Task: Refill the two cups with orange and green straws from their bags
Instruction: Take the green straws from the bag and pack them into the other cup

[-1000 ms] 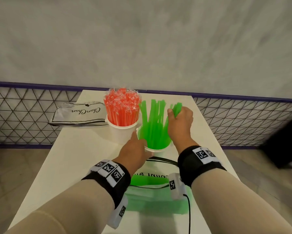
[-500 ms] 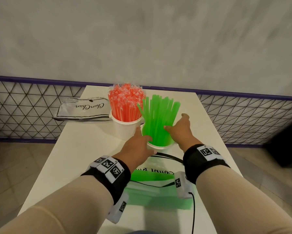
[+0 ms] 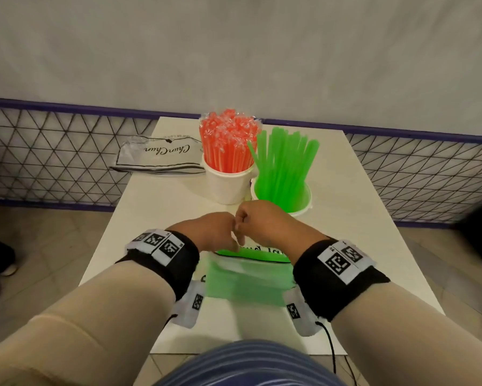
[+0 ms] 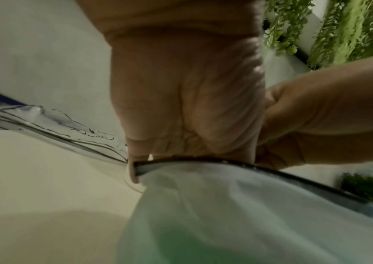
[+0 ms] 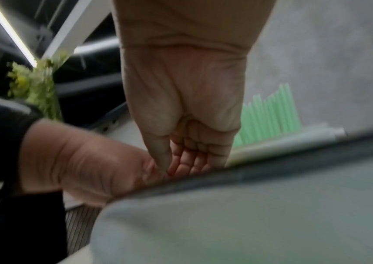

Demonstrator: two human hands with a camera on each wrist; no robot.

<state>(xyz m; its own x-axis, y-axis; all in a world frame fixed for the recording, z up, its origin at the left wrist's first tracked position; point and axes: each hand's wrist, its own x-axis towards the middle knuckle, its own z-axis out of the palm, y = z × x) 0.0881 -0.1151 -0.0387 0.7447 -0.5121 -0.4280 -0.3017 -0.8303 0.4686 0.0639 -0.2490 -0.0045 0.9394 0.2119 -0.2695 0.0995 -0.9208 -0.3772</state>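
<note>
Your fingers point(image 4: 135, 171) on the left hand point(image 3: 206, 232) are curled over the dark top edge of the green-straw bag point(image 3: 248, 277), pinching it. The right hand point(image 3: 265, 224) has its fingers folded to the palm at the same edge and appears to grip it as well; the wrist view is blurred at the contact.

The bag lies flat on the counter point(image 3: 156, 218), just in front of you, with green straws visible inside it.

Task status, as a judgement: both cups look filled. The orange straws point(image 3: 227, 146) stand packed in the white cup point(image 3: 228, 185). The green straws point(image 3: 281, 162) stand in the green-tinted cup point(image 3: 302, 204), touching or just beside it. The clear printed bag point(image 3: 156, 157) lies flattened left of the cups, seemingly emptied. What remains is likely closing the green bag.

The counter is pale. Behind it runs a lattice fence point(image 3: 53, 154) below a grey wall point(image 3: 234, 51); tiled floor shows at both sides.
</note>
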